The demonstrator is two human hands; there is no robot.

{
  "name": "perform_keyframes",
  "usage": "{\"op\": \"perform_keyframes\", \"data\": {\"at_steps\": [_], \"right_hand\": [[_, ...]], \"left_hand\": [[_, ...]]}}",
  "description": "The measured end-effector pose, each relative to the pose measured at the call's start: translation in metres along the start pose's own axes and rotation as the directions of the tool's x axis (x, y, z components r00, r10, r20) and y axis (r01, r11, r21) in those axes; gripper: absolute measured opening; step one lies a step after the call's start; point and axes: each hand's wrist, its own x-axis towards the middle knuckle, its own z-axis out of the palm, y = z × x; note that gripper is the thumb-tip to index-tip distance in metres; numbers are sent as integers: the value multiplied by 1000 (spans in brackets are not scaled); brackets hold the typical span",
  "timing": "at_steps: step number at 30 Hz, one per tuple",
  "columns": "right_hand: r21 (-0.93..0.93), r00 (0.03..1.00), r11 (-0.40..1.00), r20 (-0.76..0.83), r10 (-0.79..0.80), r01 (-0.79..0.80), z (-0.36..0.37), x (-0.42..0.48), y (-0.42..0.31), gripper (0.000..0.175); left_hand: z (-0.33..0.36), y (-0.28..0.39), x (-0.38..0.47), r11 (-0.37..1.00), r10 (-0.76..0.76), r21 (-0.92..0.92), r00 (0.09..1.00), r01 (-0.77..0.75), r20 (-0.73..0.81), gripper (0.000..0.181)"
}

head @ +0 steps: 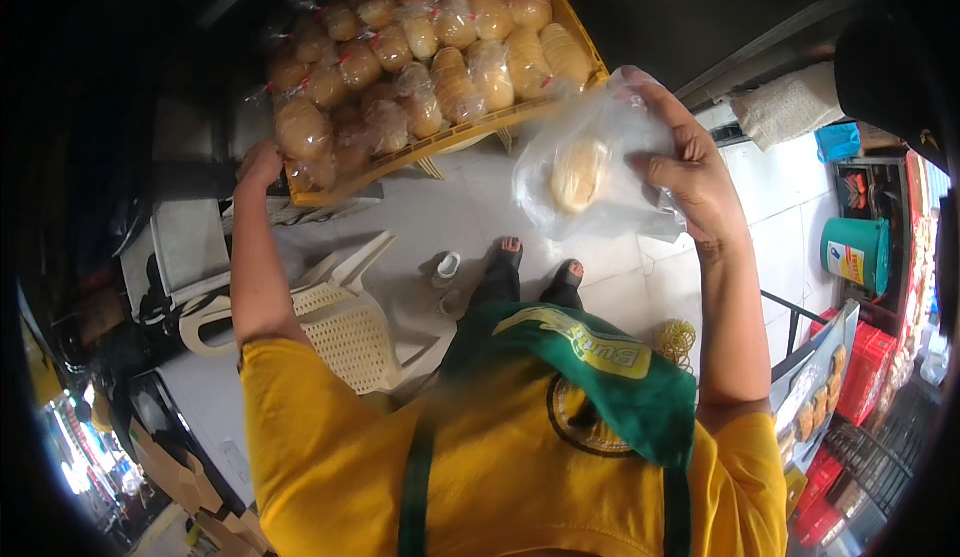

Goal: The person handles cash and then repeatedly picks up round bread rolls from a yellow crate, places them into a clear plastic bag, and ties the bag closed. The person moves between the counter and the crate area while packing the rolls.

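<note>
My left hand [260, 165] is at the near left corner of a yellow plastic crate [420, 153], its fingers partly hidden behind the wall. Many bread rolls and loaves [452, 81] fill the crate, in clear plastic bags, several closed with red ties. To the right of the crate, my right hand [679, 156] grips a clear plastic bag [626, 201] by its upper and right side. One pale oblong bread roll [580, 173] lies inside this bag. The bag's upper edge is close to the crate's right corner; whether they touch, I cannot tell.
Below on the tiled floor stand a cream plastic chair [349, 336] at left and a white cup-like item [448, 265] near my feet. At right are a teal bucket [856, 255], red crates [866, 366], a tray of bread [814, 407] and a pale cloth [787, 105]. Cardboard [176, 474] lies lower left.
</note>
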Motion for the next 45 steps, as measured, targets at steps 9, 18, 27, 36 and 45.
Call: {"op": "perform_keyframes", "data": {"at_steps": [9,18,27,36,45], "right_hand": [[-126,998,991,-54,36,-42,-10,13,20,79],[60,958,997,-287,-24,43,11,-15,-7,81],[58,926,985,-355,-130,161,20,-18,8,83],[41,950,996,-305,-64,81,3,-9,19,84],[341,924,940,-356,140,-11,-41,-23,24,83]], "left_hand": [[32,133,-127,241,338,-721,753,-649,-565,17],[123,353,-186,173,530,-536,537,-826,-656,12],[150,376,-214,188,633,-614,573,-766,-520,15],[167,381,-203,199,789,-650,513,-733,-337,31],[-19,271,-28,433,-5,-536,593,-724,-805,26]]}}
